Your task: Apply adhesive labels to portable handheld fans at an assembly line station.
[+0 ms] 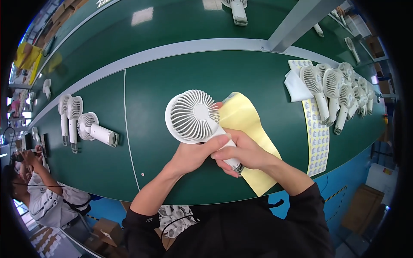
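A white handheld fan [200, 112] is held over the green table, its round grille facing up and its handle slanting down to the right. My left hand [193, 155] is closed around the fan where the head meets the handle, thumb on top. Lower down the handle, my right hand [241, 150] grips it too, its thumb laid along the top. Under the fan and my right hand lies a curled yellow backing sheet [246, 115]; part of it is hidden by the hand.
Several white fans [333, 84] cluster at the right beside a label sheet [318, 142] and a white cloth [297, 87]. More fans [74, 112] lie at the left. A grey metal post [297, 26] rises from the rail. A box of white parts [174, 215] sits below the table edge; a co-worker [47, 189] is at left.
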Demonstrator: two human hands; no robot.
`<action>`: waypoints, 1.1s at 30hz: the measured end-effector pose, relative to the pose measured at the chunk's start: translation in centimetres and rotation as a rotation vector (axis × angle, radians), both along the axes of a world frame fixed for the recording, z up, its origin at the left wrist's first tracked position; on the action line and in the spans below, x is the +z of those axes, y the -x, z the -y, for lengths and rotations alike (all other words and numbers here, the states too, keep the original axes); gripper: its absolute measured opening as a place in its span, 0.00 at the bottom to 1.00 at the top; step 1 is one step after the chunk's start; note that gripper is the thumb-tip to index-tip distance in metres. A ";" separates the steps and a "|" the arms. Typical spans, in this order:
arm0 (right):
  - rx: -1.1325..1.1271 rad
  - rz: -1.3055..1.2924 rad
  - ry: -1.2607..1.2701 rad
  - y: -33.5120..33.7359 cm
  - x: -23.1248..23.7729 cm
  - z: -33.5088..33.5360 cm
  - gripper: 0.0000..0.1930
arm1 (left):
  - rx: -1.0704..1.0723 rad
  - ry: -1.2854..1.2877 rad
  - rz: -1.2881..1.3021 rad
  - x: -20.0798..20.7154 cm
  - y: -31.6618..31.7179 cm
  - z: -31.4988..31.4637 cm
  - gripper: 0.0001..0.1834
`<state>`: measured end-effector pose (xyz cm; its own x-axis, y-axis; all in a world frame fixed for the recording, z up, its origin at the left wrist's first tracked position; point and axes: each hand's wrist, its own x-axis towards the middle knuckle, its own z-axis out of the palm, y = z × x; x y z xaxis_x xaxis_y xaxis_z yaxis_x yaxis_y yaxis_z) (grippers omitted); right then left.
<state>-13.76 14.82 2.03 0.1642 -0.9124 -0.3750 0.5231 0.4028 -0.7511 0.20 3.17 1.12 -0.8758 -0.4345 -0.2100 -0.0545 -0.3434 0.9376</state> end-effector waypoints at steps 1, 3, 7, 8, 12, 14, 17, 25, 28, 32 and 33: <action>-0.008 0.095 -0.034 0.1 -0.2 0.1 0.09 | 0.019 -0.026 0.006 -0.3 0.1 -0.1 0.37; -0.012 0.212 -0.059 -0.1 -0.5 0.1 0.08 | 0.026 0.014 -0.011 -0.6 -0.2 -0.1 0.36; 0.004 0.283 -0.058 -0.4 -0.8 -0.1 0.09 | 0.005 0.027 -0.013 -0.3 -0.4 0.2 0.28; -0.022 0.208 -0.038 -0.7 -0.4 0.0 0.09 | 0.006 0.029 -0.011 -0.3 -0.5 0.3 0.28; -0.139 -0.089 0.145 -1.6 -0.6 0.0 0.14 | 0.071 0.037 -0.047 -0.2 -0.7 0.6 0.20; -0.184 -0.142 0.106 -1.7 0.0 -0.2 0.16 | -0.067 -0.358 0.096 0.2 -1.2 1.4 0.20; -0.286 -0.389 0.164 -3.1 -1.0 -0.2 0.22 | 0.087 -0.390 -0.045 -0.6 -0.4 -0.7 0.26; -0.369 -0.845 0.229 -4.9 -1.4 -1.0 0.30 | 0.179 -0.451 0.006 -0.6 -0.7 -1.3 0.32; -0.328 -0.876 0.172 -4.6 -1.0 -1.1 0.31 | 0.121 -0.407 0.021 -1.0 -0.5 -1.0 0.34; -0.376 -0.846 0.182 -4.2 -0.1 -1.1 0.28 | 0.107 -0.361 -0.198 -3.1 -1.1 -0.2 0.38; -0.477 -0.875 0.280 -4.0 -0.2 -1.1 0.26 | 0.148 -0.275 -0.218 -3.3 -0.9 -0.1 0.43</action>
